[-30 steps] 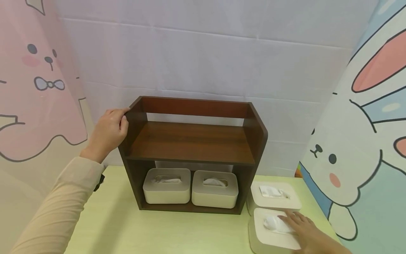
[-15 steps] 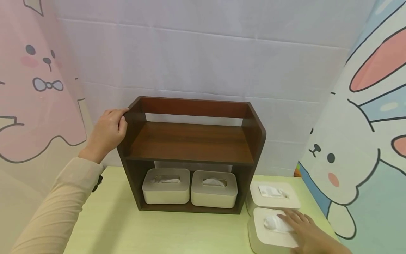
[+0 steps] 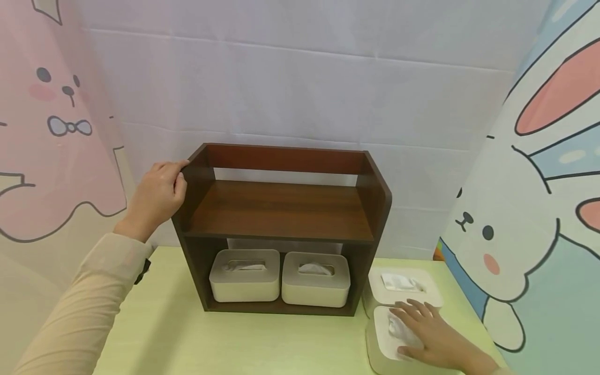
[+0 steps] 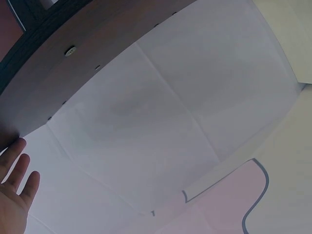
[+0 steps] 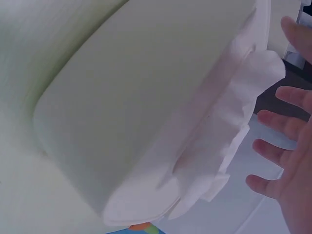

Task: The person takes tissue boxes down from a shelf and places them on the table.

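Note:
A dark brown two-tier wooden shelf point(image 3: 281, 211) stands on the pale table in the head view. At its upper left side panel, my left hand point(image 3: 158, 194) rests with the fingertips against the wood; fairly straight fingers point(image 4: 30, 187) show in the left wrist view. My right hand point(image 3: 433, 336) is spread over the nearer white tissue box point(image 3: 380, 338) at the lower right. Its fingers hover apart from the protruding tissue point(image 5: 229, 112) in the right wrist view, gripping nothing. Just behind stands another white tissue box point(image 3: 375, 297).
On the shelf's lower tier sit a left tissue box point(image 3: 245, 287) and a right tissue box point(image 3: 315, 292), side by side. A white cloth point(image 3: 290, 88) hangs behind. Cartoon-printed curtains close off the left and right sides. The table point(image 3: 262, 344) extends in front.
My right hand has lifted slightly and shifted left over the nearer tissue box, its fingers more spread. The left hand stays on the shelf; the whole view drifts slightly.

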Demonstrator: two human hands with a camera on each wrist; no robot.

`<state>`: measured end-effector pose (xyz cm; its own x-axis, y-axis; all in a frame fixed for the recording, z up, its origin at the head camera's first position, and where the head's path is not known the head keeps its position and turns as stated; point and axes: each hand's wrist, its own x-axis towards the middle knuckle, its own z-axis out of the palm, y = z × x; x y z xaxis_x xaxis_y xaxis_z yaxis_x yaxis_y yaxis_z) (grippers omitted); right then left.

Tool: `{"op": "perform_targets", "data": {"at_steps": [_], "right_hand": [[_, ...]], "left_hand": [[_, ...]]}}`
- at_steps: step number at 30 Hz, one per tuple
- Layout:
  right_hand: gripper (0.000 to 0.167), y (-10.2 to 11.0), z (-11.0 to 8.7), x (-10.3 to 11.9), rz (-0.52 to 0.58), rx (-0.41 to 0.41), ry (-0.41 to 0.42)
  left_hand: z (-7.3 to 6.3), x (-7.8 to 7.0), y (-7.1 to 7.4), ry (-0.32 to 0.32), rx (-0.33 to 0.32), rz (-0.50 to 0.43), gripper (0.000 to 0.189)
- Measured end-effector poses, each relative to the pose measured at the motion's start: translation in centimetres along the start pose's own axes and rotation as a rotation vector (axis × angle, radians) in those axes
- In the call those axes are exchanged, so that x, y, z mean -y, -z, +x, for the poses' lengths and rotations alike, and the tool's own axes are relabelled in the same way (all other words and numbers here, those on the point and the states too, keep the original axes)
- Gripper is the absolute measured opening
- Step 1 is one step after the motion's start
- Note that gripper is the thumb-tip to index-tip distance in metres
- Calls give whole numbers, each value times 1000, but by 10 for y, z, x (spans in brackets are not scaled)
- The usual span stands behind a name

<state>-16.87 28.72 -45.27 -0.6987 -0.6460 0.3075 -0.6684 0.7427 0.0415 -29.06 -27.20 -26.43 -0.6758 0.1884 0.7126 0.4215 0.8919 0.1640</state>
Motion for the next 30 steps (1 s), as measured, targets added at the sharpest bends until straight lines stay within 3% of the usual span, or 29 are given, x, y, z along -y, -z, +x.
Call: {"op": "perform_targets", "data": {"at_steps": [3, 11, 20, 30], "right_hand": [[66, 2, 12, 8, -6, 13, 15], [60, 4, 45, 27, -83, -27, 163], [61, 7, 81, 48, -25, 48, 205], [64, 2, 122, 53, -13, 81, 210]], "left_hand": [[0, 0, 0, -1, 3, 5, 37], [0, 0, 0, -6, -2, 11, 37], [0, 0, -1, -14, -10, 14, 36], [0, -1, -1, -7, -17, 12, 36]]}}
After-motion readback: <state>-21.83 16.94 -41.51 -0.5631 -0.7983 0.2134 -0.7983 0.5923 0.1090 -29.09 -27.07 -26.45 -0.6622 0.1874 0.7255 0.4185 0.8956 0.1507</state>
